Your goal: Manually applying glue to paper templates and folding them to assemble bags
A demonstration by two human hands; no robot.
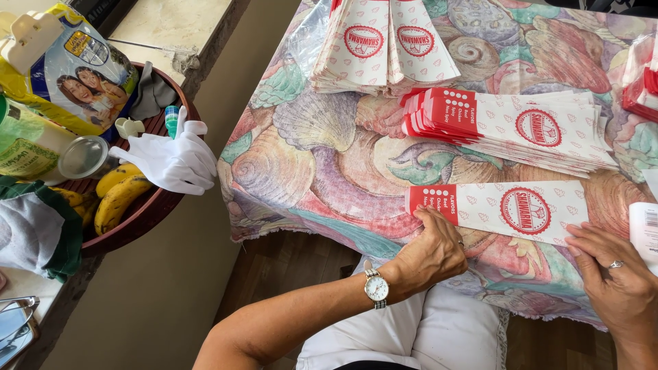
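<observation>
Now two hands, left hand [430, 252] and right hand [615, 279], press one paper sleeve [498, 210].

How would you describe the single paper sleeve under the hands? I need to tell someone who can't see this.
Start at the table with the seashell-patterned cloth. Near its front edge, below the fanned stack of sleeves, lies one flat paper sleeve, white with a red end band and a round red emblem. Unlike its neighbours it lies alone, with the left hand at its red end and the right hand at the other.
</observation>
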